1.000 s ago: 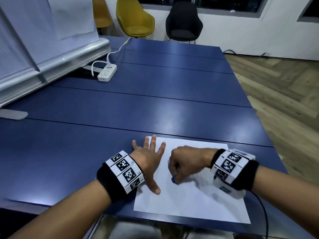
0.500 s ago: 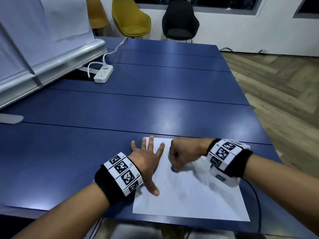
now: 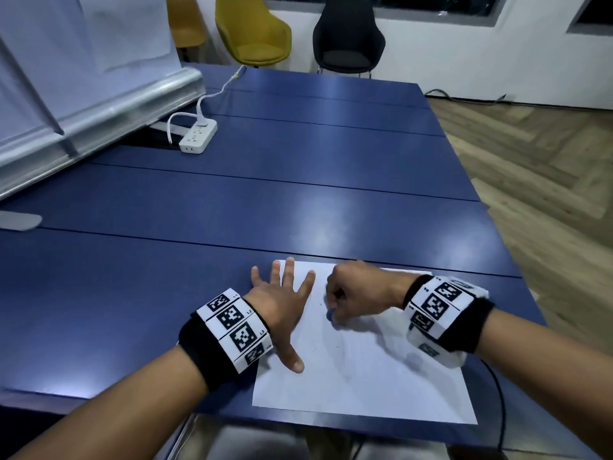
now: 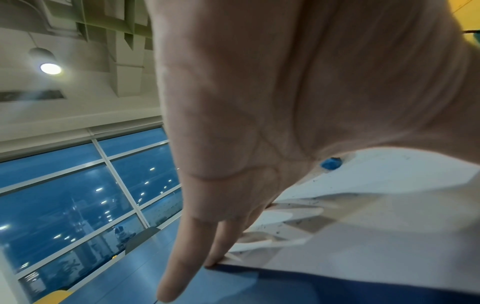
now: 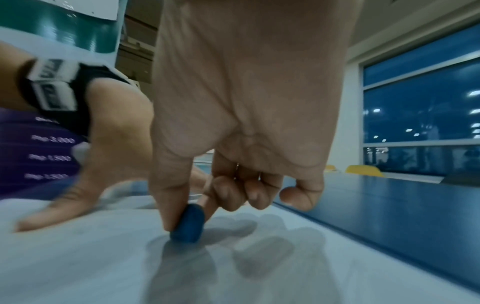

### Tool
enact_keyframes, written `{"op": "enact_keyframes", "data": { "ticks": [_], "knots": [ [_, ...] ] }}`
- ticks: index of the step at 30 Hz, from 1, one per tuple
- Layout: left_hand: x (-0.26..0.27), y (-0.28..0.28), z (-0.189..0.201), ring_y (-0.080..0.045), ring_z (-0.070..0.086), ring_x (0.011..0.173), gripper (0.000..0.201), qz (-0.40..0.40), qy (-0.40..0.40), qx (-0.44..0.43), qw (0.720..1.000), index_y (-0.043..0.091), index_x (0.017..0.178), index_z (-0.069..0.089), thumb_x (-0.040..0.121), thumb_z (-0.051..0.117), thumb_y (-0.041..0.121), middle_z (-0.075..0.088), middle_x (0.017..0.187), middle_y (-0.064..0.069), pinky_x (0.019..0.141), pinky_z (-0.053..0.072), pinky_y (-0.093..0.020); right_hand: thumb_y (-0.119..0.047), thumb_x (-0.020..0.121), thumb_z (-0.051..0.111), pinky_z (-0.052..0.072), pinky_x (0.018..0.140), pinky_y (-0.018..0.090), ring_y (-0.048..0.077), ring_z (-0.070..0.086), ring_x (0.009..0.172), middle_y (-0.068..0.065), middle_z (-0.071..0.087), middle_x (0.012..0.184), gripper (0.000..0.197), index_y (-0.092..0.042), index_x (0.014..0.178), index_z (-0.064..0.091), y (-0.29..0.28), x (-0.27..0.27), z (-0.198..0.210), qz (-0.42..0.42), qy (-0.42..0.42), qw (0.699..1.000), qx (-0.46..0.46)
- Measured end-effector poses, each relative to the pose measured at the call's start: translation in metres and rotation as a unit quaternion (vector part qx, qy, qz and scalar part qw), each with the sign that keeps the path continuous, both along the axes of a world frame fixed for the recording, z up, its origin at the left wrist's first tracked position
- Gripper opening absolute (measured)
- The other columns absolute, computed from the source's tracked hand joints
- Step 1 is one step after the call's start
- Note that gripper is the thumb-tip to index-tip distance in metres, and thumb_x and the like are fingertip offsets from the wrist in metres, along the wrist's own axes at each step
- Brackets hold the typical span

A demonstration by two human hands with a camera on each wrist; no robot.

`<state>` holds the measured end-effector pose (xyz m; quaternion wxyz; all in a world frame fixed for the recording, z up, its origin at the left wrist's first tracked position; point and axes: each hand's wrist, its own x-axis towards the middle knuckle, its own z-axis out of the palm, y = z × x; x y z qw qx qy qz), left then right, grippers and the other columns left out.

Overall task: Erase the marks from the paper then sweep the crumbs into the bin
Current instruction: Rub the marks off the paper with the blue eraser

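Observation:
A white sheet of paper point(image 3: 365, 376) lies near the front edge of the blue table point(image 3: 265, 194). My left hand point(image 3: 282, 303) lies flat with fingers spread on the sheet's left edge, holding it down. My right hand point(image 3: 351, 297) pinches a small blue eraser point(image 3: 330, 314) between thumb and forefinger and presses it on the paper; in the right wrist view the eraser point(image 5: 188, 224) stands on the sheet. Small dark crumbs point(image 3: 326, 346) speckle the paper near the eraser. In the left wrist view the eraser point(image 4: 331, 164) shows beyond my palm. No bin is in view.
A white power strip point(image 3: 198, 138) with its cable sits at the back left of the table beside a silver board rail point(image 3: 99, 117). Yellow and black chairs point(image 3: 348, 38) stand beyond the far edge. A cable hangs off the front right corner.
My right hand with the eraser has shifted back and forth on the upper part of the sheet. The left hand stays flat in the same place.

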<state>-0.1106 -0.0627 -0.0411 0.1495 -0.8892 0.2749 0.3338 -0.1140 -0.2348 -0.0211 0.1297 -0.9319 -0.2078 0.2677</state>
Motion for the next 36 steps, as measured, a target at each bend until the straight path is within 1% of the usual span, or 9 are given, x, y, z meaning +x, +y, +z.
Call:
{"op": "enact_keyframes", "data": {
  "ticks": [4, 8, 11, 14, 17, 20, 26, 31, 36],
  "knots": [
    [0.001, 0.000, -0.002, -0.046, -0.028, 0.142, 0.158, 0.003, 0.003, -0.003, 1.000, 0.015, 0.147, -0.035, 0.056, 0.085, 0.065, -0.037, 0.151, -0.028, 0.111, -0.005, -0.071, -0.031, 0.070, 0.078, 0.049, 0.061, 0.023, 0.003, 0.057, 0.061, -0.012, 0.067, 0.067, 0.014, -0.019, 0.073, 0.072, 0.008, -0.026, -0.002, 0.054, 0.089, 0.994, -0.015],
    [0.002, 0.000, -0.002, -0.044, -0.031, 0.142, 0.158, 0.008, 0.010, -0.012, 1.000, 0.018, 0.147, -0.036, 0.056, 0.086, 0.063, -0.040, 0.150, -0.025, 0.117, 0.000, -0.065, -0.027, 0.069, 0.075, 0.053, 0.061, 0.029, 0.010, 0.063, 0.063, -0.007, 0.071, 0.066, 0.010, -0.018, 0.068, 0.073, 0.002, 0.021, 0.004, -0.019, 0.018, 1.000, -0.003],
    [0.002, 0.002, -0.002, -0.042, -0.032, 0.141, 0.157, 0.010, 0.014, -0.018, 1.000, 0.019, 0.146, -0.036, 0.057, 0.086, 0.062, -0.042, 0.150, -0.023, 0.119, 0.001, -0.061, -0.024, 0.070, 0.075, 0.045, 0.056, 0.024, 0.002, 0.057, 0.056, -0.016, 0.063, 0.056, 0.007, -0.020, 0.065, 0.071, -0.003, 0.041, 0.000, -0.060, -0.033, 0.998, 0.001],
    [0.003, 0.003, -0.004, -0.042, -0.033, 0.141, 0.159, 0.011, 0.012, -0.024, 1.000, 0.019, 0.146, -0.037, 0.056, 0.087, 0.062, -0.042, 0.150, -0.023, 0.119, 0.001, -0.060, -0.019, 0.071, 0.078, 0.038, 0.051, 0.014, -0.009, 0.053, 0.049, -0.028, 0.055, 0.046, 0.008, -0.020, 0.068, 0.071, 0.005, 0.019, -0.002, -0.010, 0.028, 1.000, 0.007],
    [0.003, 0.003, -0.005, -0.042, -0.032, 0.141, 0.160, 0.008, 0.007, -0.024, 1.000, 0.018, 0.146, -0.037, 0.056, 0.087, 0.063, -0.041, 0.150, -0.024, 0.120, 0.001, -0.059, -0.022, 0.071, 0.079, 0.044, 0.054, 0.017, -0.003, 0.053, 0.051, -0.020, 0.059, 0.050, 0.011, -0.020, 0.065, 0.070, 0.011, 0.011, 0.000, 0.037, 0.070, 0.997, 0.006],
    [0.003, 0.003, -0.005, -0.043, -0.031, 0.142, 0.159, 0.000, 0.002, -0.026, 1.000, 0.018, 0.147, -0.036, 0.056, 0.086, 0.065, -0.040, 0.151, -0.024, 0.119, 0.001, -0.059, -0.021, 0.071, 0.077, 0.049, 0.058, 0.026, 0.001, 0.054, 0.052, -0.013, 0.063, 0.055, 0.011, -0.020, 0.063, 0.070, 0.005, 0.039, 0.001, -0.033, -0.011, 0.999, 0.016],
    [0.002, 0.008, -0.007, -0.038, -0.027, 0.146, 0.159, -0.001, -0.016, -0.032, 0.999, 0.016, 0.148, -0.033, 0.054, 0.083, 0.071, -0.036, 0.155, -0.020, 0.117, 0.005, -0.065, -0.021, 0.070, 0.079, 0.041, 0.051, 0.015, -0.006, 0.052, 0.048, -0.027, 0.057, 0.048, 0.013, -0.024, 0.064, 0.068, 0.018, 0.016, -0.005, 0.030, 0.055, 0.998, 0.008],
    [0.002, 0.008, -0.008, -0.039, -0.025, 0.146, 0.159, -0.006, -0.021, -0.034, 0.999, 0.016, 0.149, -0.031, 0.053, 0.083, 0.071, -0.035, 0.155, -0.021, 0.117, 0.004, -0.066, -0.019, 0.069, 0.077, 0.059, 0.068, 0.031, 0.002, 0.061, 0.061, -0.011, 0.071, 0.068, 0.007, -0.019, 0.066, 0.072, 0.002, 0.046, 0.001, -0.053, -0.014, 0.998, 0.014],
    [0.002, 0.009, -0.008, -0.039, -0.029, 0.145, 0.157, 0.000, -0.013, -0.044, 0.999, 0.027, 0.148, -0.033, 0.053, 0.085, 0.068, -0.036, 0.155, -0.021, 0.116, 0.003, -0.066, -0.016, 0.073, 0.077, 0.045, 0.054, 0.015, 0.000, 0.055, 0.051, -0.016, 0.061, 0.054, 0.011, -0.016, 0.065, 0.069, 0.008, 0.017, 0.002, 0.035, 0.069, 0.997, 0.011]
  ]
}}
